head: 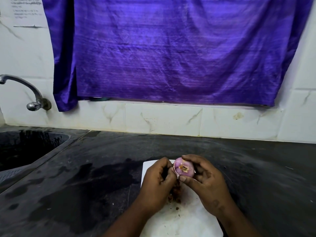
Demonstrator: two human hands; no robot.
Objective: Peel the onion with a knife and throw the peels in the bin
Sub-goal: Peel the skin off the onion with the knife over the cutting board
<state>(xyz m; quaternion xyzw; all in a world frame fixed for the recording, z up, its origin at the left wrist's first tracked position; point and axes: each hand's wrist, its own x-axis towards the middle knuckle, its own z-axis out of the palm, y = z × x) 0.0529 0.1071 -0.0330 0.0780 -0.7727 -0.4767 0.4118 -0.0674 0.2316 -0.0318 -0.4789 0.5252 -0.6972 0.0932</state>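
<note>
The thumb of the right hand [206,182] presses the near side of the onion [183,169], and its forefinger curves over the far side, so the onion is held between them, lifted clear of the cutting board [172,221]. The other fingers curl loosely behind it. The onion's cut end faces the camera, pale purple with a brown centre.

The fingers of the left hand [157,180] are curled in tight, and their tips meet the onion's left side, where a flap of skin stands off. Something dark sits inside the curl. It cannot be told whether the fingers pinch the flap or grip something else.

Both wrists angle inward from the bottom edge of the view, forearms bare. Under the hands, brown peels [176,195] lie in a small heap on the white board.

The board rests on a dark stone counter [85,168] marked with wet patches. A sink [25,147] is set in at the left, with a metal tap [25,88] on the tiled wall [162,117] above it. A purple cloth [171,48] hangs over the wall. At the top left is a sheet of paper [25,9] with printed lines too blurred to read.
</note>
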